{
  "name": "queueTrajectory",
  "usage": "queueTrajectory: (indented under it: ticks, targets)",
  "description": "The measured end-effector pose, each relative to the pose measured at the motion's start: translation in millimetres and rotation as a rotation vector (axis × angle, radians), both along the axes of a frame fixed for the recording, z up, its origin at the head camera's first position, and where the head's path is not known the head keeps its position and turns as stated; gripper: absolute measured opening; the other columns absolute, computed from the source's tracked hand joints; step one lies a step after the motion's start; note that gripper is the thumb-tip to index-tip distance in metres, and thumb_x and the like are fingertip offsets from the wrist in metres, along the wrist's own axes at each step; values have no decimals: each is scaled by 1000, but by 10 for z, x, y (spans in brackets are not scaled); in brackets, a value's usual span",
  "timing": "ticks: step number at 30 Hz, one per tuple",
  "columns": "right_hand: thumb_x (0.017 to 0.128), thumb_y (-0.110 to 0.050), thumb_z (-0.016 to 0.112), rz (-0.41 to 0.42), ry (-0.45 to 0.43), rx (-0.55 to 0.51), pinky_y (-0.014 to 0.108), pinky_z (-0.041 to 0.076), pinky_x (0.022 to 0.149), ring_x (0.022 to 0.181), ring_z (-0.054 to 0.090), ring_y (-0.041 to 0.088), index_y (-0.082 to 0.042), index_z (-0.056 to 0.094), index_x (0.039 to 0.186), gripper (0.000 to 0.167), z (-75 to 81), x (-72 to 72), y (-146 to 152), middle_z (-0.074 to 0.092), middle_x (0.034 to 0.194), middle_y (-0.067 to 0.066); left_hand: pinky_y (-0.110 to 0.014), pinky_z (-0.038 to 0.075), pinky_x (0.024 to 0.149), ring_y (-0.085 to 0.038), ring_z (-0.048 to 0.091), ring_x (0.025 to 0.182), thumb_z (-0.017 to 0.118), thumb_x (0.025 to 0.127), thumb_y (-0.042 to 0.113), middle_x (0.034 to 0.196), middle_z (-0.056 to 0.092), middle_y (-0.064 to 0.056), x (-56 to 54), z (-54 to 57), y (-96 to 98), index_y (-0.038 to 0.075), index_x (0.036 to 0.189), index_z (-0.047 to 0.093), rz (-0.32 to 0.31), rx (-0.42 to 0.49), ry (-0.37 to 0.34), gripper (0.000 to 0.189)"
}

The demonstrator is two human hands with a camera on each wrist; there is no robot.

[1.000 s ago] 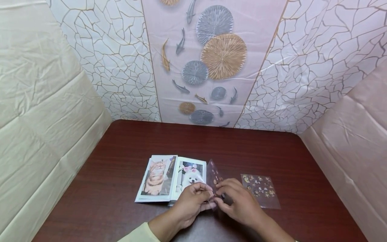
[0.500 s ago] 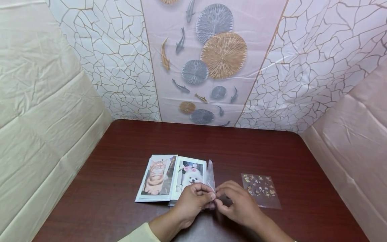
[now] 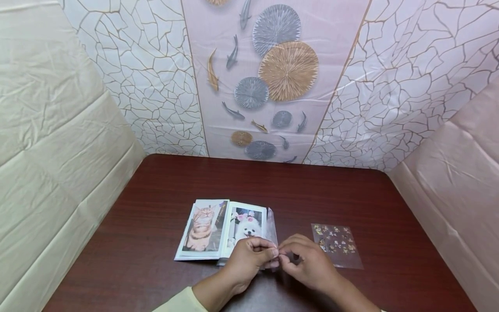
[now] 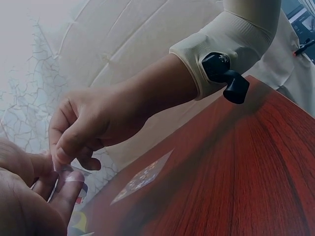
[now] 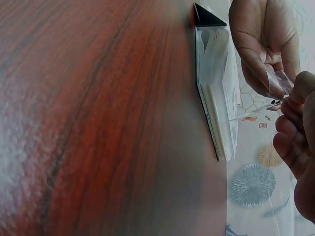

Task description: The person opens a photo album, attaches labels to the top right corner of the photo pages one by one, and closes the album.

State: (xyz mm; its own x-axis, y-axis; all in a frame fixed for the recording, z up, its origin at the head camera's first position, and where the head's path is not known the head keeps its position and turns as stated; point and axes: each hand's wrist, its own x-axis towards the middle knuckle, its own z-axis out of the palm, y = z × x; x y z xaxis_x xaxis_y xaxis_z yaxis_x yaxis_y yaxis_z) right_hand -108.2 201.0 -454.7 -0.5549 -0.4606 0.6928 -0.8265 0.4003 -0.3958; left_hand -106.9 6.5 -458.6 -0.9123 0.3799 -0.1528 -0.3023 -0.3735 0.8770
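A clear, thin plastic sheet with small stickers stands tilted beside the right page of an open photo album. My left hand pinches its near edge between thumb and fingers. Thumb and forefinger of my right hand pinch the same edge, right against the left fingertips. The right wrist view shows a loose flap of clear film between the two hands. On the album's pages are a cat photo and a white dog photo, the latter partly hidden by my left hand.
A second clear sticker sheet lies flat on the dark red wooden table, right of my right hand. The album's thick page edges show in the right wrist view. A patterned cloth hangs behind the table.
The sheet has turned from showing its sticker face to nearly edge-on. My right fingers have closed in on its edge beside the left fingertips. The album stays put.
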Motion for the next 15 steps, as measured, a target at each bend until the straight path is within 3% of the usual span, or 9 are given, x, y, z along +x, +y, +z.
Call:
queueTrajectory:
  ticks: [7, 15]
  targets:
    - [76, 4, 80, -28, -105, 6, 17, 52, 85, 90, 68, 13, -14, 76, 94, 25, -7, 23, 30, 73, 97, -5, -38, 62, 80, -22, 73, 84, 69, 92, -8, 90, 72, -15, -2, -11, -10, -13, 100, 67, -15, 27, 4, 10]
    - [75, 4, 80, -104, -138, -14, 19, 52, 65, 85, 67, 10, -17, 75, 89, 25, -11, 21, 58, 73, 95, -6, -39, 62, 81, -23, 72, 84, 68, 93, -7, 91, 71, -16, -12, -23, -16, -12, 100, 66, -14, 24, 4, 8]
